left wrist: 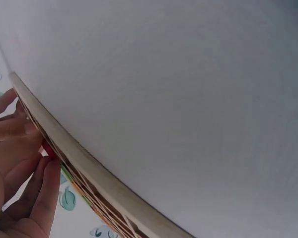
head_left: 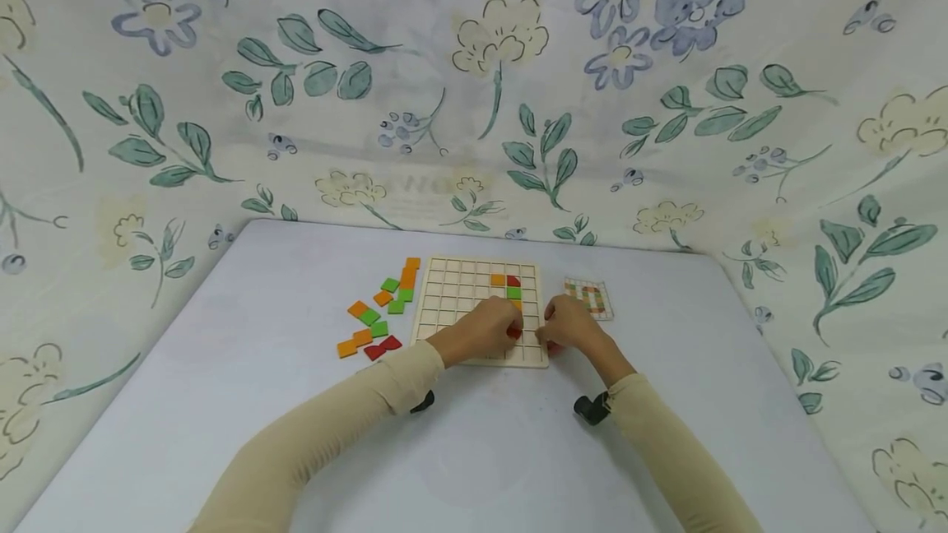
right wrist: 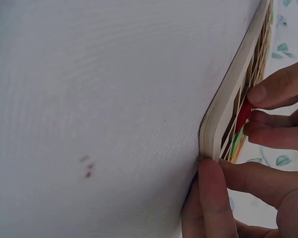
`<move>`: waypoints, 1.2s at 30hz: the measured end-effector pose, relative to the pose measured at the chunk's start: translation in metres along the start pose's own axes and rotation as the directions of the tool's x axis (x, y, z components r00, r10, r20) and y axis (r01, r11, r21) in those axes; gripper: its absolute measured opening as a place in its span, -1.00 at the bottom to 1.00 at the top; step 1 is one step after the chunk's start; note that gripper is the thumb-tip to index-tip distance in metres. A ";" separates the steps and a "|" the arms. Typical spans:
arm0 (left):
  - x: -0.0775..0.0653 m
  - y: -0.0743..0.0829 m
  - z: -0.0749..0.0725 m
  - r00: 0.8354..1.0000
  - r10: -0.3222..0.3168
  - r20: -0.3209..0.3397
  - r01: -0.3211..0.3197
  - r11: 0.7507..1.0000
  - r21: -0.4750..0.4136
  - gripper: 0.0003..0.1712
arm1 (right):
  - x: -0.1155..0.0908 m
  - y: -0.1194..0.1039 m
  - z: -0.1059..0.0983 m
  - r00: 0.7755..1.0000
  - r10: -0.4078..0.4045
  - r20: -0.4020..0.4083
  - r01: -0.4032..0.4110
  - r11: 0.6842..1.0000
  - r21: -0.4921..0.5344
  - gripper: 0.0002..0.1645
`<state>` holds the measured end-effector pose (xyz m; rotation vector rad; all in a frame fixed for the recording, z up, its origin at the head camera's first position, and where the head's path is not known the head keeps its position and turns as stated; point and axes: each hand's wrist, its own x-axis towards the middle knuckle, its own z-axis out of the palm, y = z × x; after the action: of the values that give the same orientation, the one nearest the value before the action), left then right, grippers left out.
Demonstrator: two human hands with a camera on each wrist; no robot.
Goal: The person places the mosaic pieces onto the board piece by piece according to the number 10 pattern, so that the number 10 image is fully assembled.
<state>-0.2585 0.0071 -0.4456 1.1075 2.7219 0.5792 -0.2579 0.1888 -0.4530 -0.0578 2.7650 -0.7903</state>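
Note:
A pale wooden grid board (head_left: 452, 290) lies flat on the table. My left hand (head_left: 477, 329) is over its lower right part, pinching a small red tile (right wrist: 244, 115) against the grid between thumb and fingers. At the board's right edge, my right hand (head_left: 573, 326) grips the rim near the corner; the right wrist view shows its fingers (right wrist: 216, 186) on the board's edge (right wrist: 216, 121). Up the grid from my left hand sit an orange tile (head_left: 498, 280), a red tile (head_left: 513, 280) and a green tile (head_left: 514, 293). Part of the grid is hidden under my left hand.
Left of the board lie several loose tiles: orange (head_left: 346, 348), green (head_left: 379, 328) and red (head_left: 383, 348). A printed pattern card (head_left: 601, 303) lies to the right, partly behind my right hand. Flowered cloth (head_left: 474, 105) hangs behind the white table (head_left: 296, 286).

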 end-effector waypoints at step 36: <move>0.002 0.000 0.004 0.998 -0.057 -0.028 0.056 0.998 -0.031 -0.97 | 0.000 -0.001 0.000 1.000 0.021 0.019 -0.021 1.000 0.021 -0.68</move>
<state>-0.2589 0.0093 -0.4491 1.0193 2.7491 0.6303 -0.2577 0.1879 -0.4527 -0.0321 2.7340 -0.8099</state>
